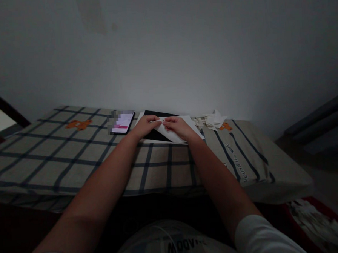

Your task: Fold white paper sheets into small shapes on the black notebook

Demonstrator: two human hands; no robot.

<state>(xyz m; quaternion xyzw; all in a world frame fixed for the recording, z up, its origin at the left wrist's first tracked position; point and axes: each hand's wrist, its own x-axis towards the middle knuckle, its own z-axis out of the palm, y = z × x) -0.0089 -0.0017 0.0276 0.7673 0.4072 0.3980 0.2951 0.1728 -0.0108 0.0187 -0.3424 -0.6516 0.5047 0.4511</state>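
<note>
Both hands — left hand (146, 126) and right hand (177, 127) — pinch a small white paper (160, 121) between them over a larger sheet (192, 126). Pressing the crease flat with fingertips close together would help. A phone (122, 122) lies just left — folded scraps (211, 120) right.
</note>
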